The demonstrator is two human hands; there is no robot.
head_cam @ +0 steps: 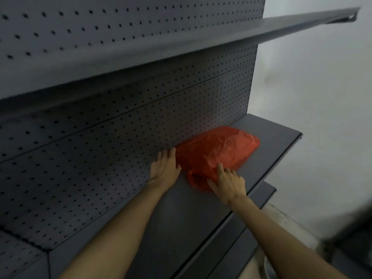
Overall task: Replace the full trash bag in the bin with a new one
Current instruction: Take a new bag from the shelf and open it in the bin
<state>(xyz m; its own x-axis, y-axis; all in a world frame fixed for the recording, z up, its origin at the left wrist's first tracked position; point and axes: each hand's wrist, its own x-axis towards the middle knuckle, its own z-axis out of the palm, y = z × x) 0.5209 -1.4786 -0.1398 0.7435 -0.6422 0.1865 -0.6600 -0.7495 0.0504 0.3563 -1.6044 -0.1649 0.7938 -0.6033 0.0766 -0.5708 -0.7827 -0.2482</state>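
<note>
On a dark grey metal shelf [251, 137] of a retail-style shelving unit, a red plastic bag [217, 152] lies on its side, bulging and crinkled, its glossy film creased into folds and its loose mouth end turned toward the viewer. Behind the bag rises a perforated back panel [100, 137], matte grey and dotted with regular rows of small round holes; the bag's far edge rests against or just beside this panel. Above the bag projects a second, flat shelf [181, 43] of the same metal, and to the right of the bag stands a plain pale wall [322, 97]. The left hand [165, 168] lies at the bag's left edge, fingers straight and spread, fingertips touching the film. The right hand [227, 182] rests on the bag's near end, fingers extended and pressing on the plastic; neither hand curls round it.
</note>
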